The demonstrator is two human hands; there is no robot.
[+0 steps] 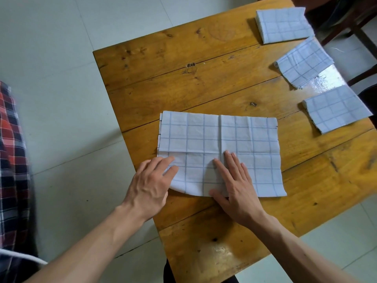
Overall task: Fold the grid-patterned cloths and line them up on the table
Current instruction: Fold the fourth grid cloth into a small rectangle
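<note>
The wooden tabletop (204,82) fills most of what I can see, its planks running across with dark knots and a glossy patch near the right edge. On its near half lies the large grid-patterned cloth (234,137), white with thin blue lines, partly folded: a doubled layer covers the far part, its edge running straight across the middle, and a crease runs down the centre.

Both bare forearms reach in from the near side, angled toward each other. The right hand (234,184) lies flat on the cloth's near part, palm down, fingers straight and close together pointing away, thumb spread out to the left along the near hem. The left hand (151,180) sits at the cloth's near left corner, knuckles up, fingers bent at the edge; the fabric bulges there, but I cannot tell whether it pinches the corner.

Three folded cloths sit along the right edge, well apart from each other: the far one (284,24), the middle one (304,63), slightly skewed, and the near one (336,108).
</note>
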